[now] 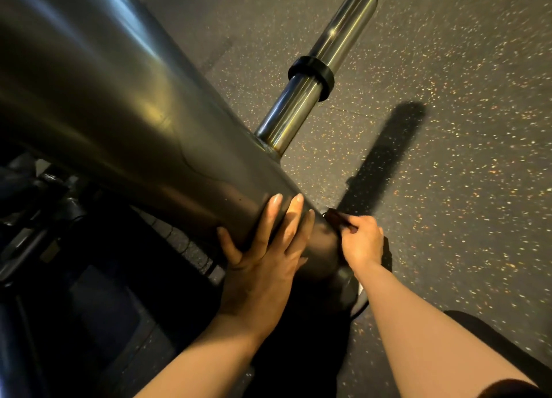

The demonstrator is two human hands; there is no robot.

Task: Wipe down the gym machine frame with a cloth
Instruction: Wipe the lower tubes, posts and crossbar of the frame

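1. Cloth (339,218): dark, small, pressed against the lower right side of the frame, pinched in the right hand (363,242).
2. Frame (134,113): thick grey metal tube, running diagonally from upper left down to lower centre.
3. Left hand (263,260): fingers spread, palm flat against the tube, just beside the cloth.
4. Chrome peg (316,69): jutted from the tube, bearing a black collar (312,75).
5. Speckled rubber floor (463,128): beneath.

From my head, the single wide-angle view looks steeply down, very close over the machine's frame tube (125,98), with speckled floor (463,128) far right.
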